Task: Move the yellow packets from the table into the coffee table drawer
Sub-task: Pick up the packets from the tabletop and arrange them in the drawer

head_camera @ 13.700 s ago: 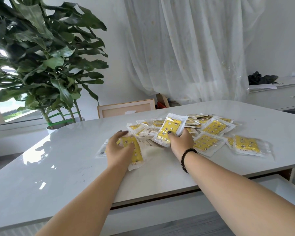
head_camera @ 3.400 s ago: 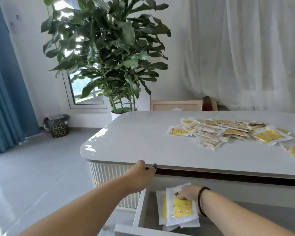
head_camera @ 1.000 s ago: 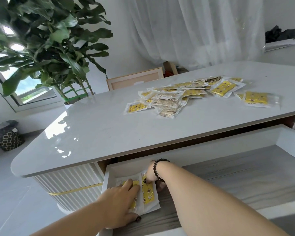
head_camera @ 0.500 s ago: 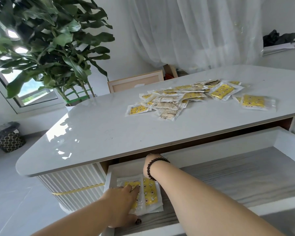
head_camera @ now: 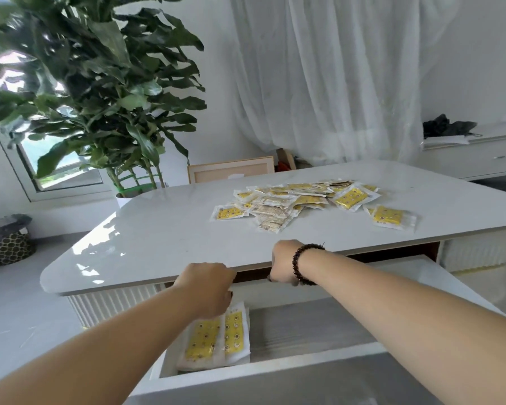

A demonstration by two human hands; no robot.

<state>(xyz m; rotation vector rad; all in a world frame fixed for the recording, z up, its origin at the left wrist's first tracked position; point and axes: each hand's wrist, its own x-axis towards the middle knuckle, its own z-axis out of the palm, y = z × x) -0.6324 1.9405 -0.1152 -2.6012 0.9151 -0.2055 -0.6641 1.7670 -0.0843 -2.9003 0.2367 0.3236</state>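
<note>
Bright, soft daylight fills the room, coming through the sheer white curtain (head_camera: 333, 77) at the back and the window (head_camera: 62, 168) on the left behind the potted plant (head_camera: 100, 83). The window patches between the leaves are blown out to white. The glossy worktop (head_camera: 173, 238) carries pale glare spots and a dim reflection of the leaves near its left corner. Shadows are faint, darkest in the gap under the worktop edge. Wide-angle distortion bends the window frame and stretches both forearms at the lower corners. The leaves at upper left look smeared, and the drawer front (head_camera: 275, 372) nearest the camera is soft.
</note>
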